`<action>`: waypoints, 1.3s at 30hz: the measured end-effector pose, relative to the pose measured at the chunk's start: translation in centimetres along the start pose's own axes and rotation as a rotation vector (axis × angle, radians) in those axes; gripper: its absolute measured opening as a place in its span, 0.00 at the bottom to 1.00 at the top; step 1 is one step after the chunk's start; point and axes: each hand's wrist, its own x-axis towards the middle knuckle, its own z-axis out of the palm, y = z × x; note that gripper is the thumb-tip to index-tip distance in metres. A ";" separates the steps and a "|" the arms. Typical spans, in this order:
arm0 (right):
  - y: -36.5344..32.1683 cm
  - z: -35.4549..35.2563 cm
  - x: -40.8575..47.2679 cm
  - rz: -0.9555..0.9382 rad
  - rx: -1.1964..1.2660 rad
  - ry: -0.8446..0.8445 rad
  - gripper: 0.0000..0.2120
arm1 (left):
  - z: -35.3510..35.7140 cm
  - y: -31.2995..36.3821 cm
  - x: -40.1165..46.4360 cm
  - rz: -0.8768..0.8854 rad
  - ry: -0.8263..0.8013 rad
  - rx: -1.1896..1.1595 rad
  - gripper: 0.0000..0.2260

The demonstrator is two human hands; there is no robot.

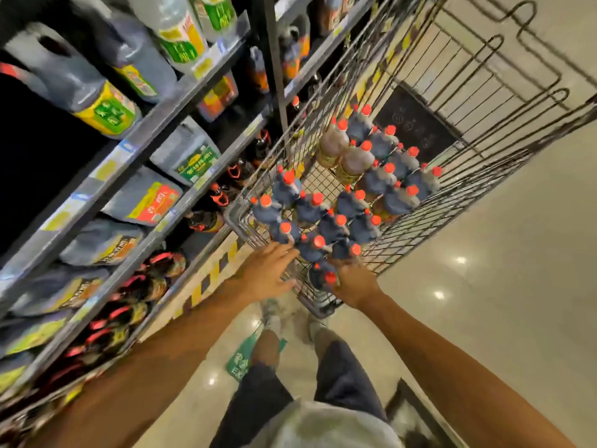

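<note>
1. Far left: store shelves [181, 92] packed with dark jugs and pouches, yellow and green labels. It's blurry, so the print is unreadable.
2. The left hand [268, 270] is stretched out at the near corner of the wire cart [452, 205]. Its fingers [287, 250] are straight and spread, holding nothing, with the tips right up against the front row of bottles.
3. The nearest bottle [319, 274], dark with a red cap, sits at the very front edge of the cart. The right hand [355, 281] has its fingers curled round it from the right side.
4. Behind that, the cart is full of the same red-capped dark bottles [332, 227] standing upright, plus two amber bottles [334, 143] further back.
5. Right: shiny beige floor [517, 286].
</note>
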 end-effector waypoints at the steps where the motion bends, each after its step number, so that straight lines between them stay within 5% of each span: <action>1: 0.0 0.7 0.7 0.024 -0.012 0.001 0.25 | 0.4 -0.3 0.5 0.008 -0.002 0.005 0.34; 14: -2.1 2.5 2.0 0.164 -0.143 0.103 0.13 | 2.6 -2.8 2.8 0.065 0.041 -0.152 0.32; 26: -3.1 -4.4 -2.4 -0.078 -0.187 0.151 0.14 | -1.6 -2.4 1.1 0.137 -0.057 -0.297 0.37; 30: -3.7 -9.1 -4.5 -0.250 -0.108 0.183 0.22 | -4.2 -1.4 -0.1 0.133 -0.076 -0.463 0.43; 39: -6.9 -18.2 -8.3 -0.400 0.040 0.352 0.20 | -7.4 -0.1 -2.3 0.089 -0.033 -0.824 0.48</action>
